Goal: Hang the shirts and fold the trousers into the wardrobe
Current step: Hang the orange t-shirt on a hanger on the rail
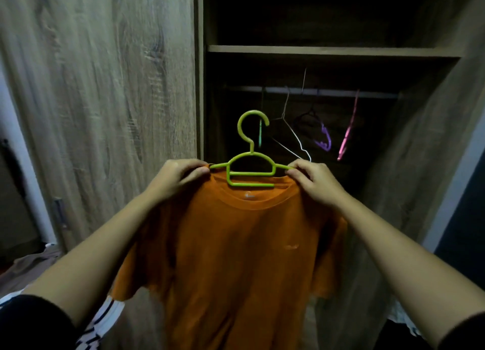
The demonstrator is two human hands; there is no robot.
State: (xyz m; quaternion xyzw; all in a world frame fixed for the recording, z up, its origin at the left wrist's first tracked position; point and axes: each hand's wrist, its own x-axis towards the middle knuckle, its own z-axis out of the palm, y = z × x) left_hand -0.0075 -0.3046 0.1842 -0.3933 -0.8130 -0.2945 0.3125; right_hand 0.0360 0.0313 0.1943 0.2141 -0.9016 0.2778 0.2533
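Note:
An orange T-shirt [236,257] hangs in front of me on a green plastic hanger [250,163], whose hook points up in front of the open wardrobe. My left hand [178,179] pinches the shirt's left shoulder over the hanger's end. My right hand [315,181] grips the right shoulder and the other end of the hanger. Behind them the wardrobe rail [315,91] runs across the dark compartment.
On the rail hang a white wire hanger [291,129], a purple hanger [321,137] and a pink hanger [347,131]. A wooden shelf [333,50] sits above the rail. The wardrobe door [105,100] stands at left. Clothes [34,265] lie at lower left.

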